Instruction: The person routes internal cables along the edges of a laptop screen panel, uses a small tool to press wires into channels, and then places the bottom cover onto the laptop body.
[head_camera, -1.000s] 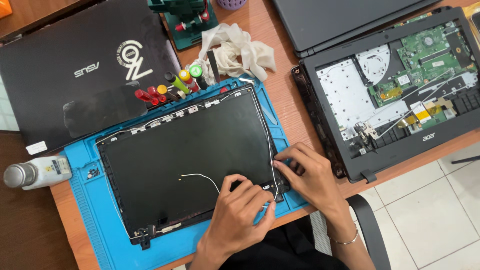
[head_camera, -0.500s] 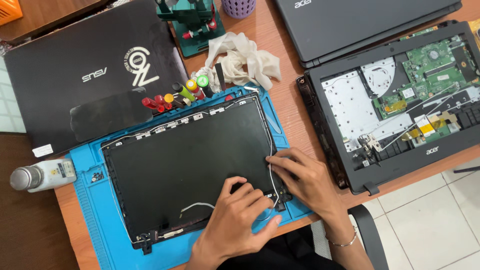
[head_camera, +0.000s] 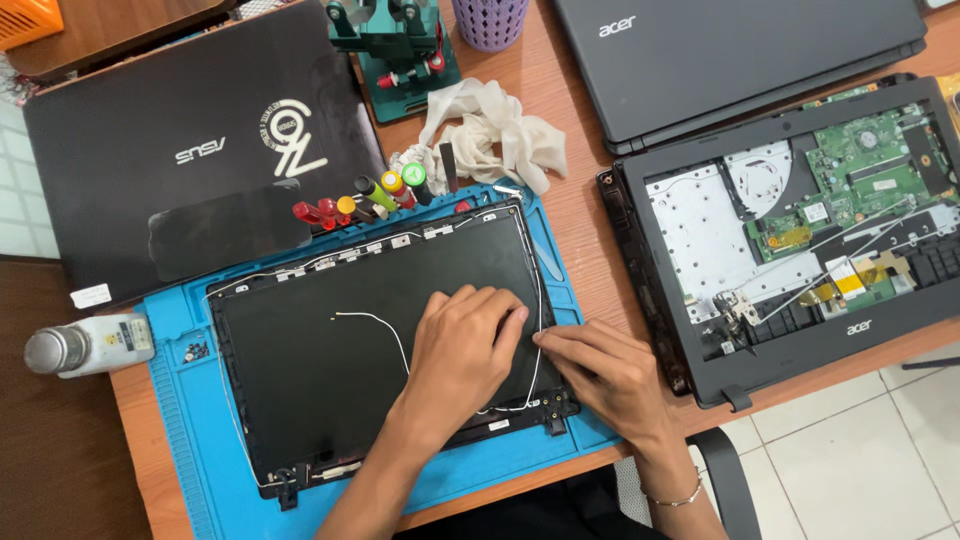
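A black laptop lid shell (head_camera: 330, 370) lies inside-up on a blue work mat (head_camera: 190, 420). My left hand (head_camera: 460, 350) rests flat on its right part, fingers spread towards the right rim. My right hand (head_camera: 605, 375) lies at the lid's right edge, its fingertips pressing a thin white cable (head_camera: 538, 340) that runs along that edge. A second white cable end (head_camera: 370, 320) lies loose across the middle of the lid. Neither hand grips a tool.
Several coloured screwdrivers (head_camera: 365, 200) and a white rag (head_camera: 490, 130) lie behind the mat. A closed black laptop (head_camera: 180, 150) sits at back left, another (head_camera: 730, 60) at back right. An opened laptop base with green board (head_camera: 800, 230) is at right. A metal bottle (head_camera: 85, 345) lies left.
Both hands have moved up the lid's right side, the left now flat on the panel. The loose white cable end has shifted to the lid's middle. The camera view has shifted.
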